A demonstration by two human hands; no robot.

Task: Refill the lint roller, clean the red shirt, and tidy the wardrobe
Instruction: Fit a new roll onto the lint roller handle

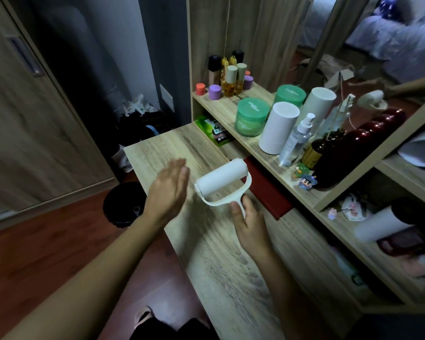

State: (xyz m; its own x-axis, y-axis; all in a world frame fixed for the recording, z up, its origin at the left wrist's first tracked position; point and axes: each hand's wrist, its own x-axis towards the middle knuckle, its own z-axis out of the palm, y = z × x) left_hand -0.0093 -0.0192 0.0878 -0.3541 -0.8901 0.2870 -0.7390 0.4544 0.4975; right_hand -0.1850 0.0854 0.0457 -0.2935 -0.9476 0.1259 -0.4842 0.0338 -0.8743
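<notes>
**Two hands, one white roller**

My right hand (249, 224) grips the handle of the white plastic lint roller (221, 180) above the light wooden counter (219, 266). My left hand (168, 190) is flat, its fingers (178, 169) straight, just beside the roll and holding nothing.

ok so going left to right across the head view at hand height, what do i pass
black bin → left hand → lint roller → right hand → cartoon figurine → dark red bottle

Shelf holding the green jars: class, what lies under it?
A green printed packet and a flat red item stick out; the shelf covers their far parts.
</notes>
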